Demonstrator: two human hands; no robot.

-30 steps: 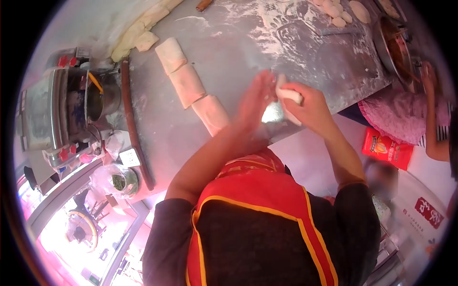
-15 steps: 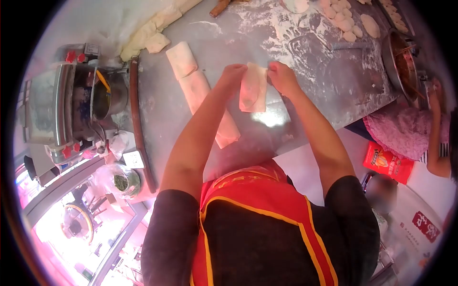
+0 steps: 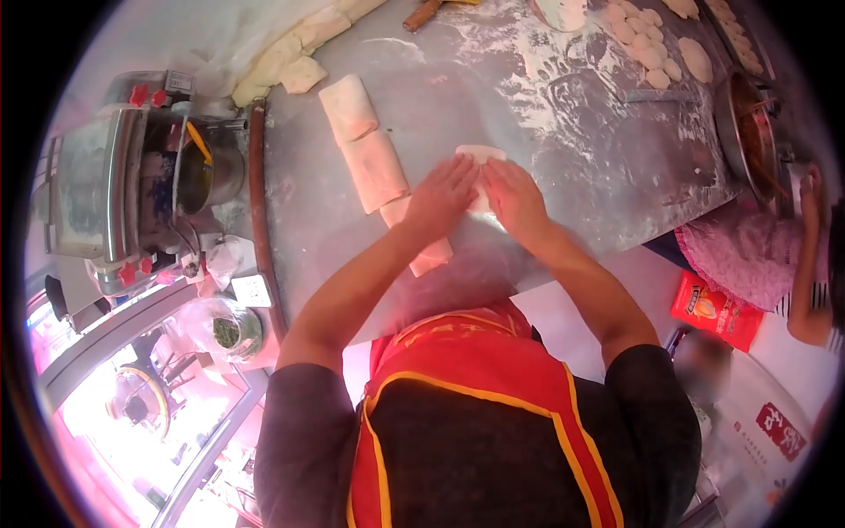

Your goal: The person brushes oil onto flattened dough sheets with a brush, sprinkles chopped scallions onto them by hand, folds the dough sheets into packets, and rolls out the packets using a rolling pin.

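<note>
A piece of pale dough (image 3: 481,153) lies on the metal worktop, partly hidden beneath both hands. My left hand (image 3: 445,194) rests on its left side with the fingers stretched out flat. From the other side my right hand (image 3: 514,195) presses on it, fingers extended, and the two sets of fingertips nearly meet. To the left is a slanting row of flat dough pieces: an upper one (image 3: 349,107), a middle one (image 3: 376,169) and a lower one (image 3: 431,256), which my left forearm and hand partly cover.
Flour (image 3: 546,88) dusts the back of the worktop (image 3: 308,194). Small dough rounds (image 3: 647,53) sit at the far right, near a metal bowl of filling (image 3: 748,132). A long dough strip (image 3: 299,44) runs along the back left. A dough machine (image 3: 97,185) stands left; another person's arm (image 3: 805,264) shows at right.
My hands have come down from the dough's upper corners, closer together, and now lie flat on it. The dough now looks shorter, as if folded. The view has shifted slightly.
</note>
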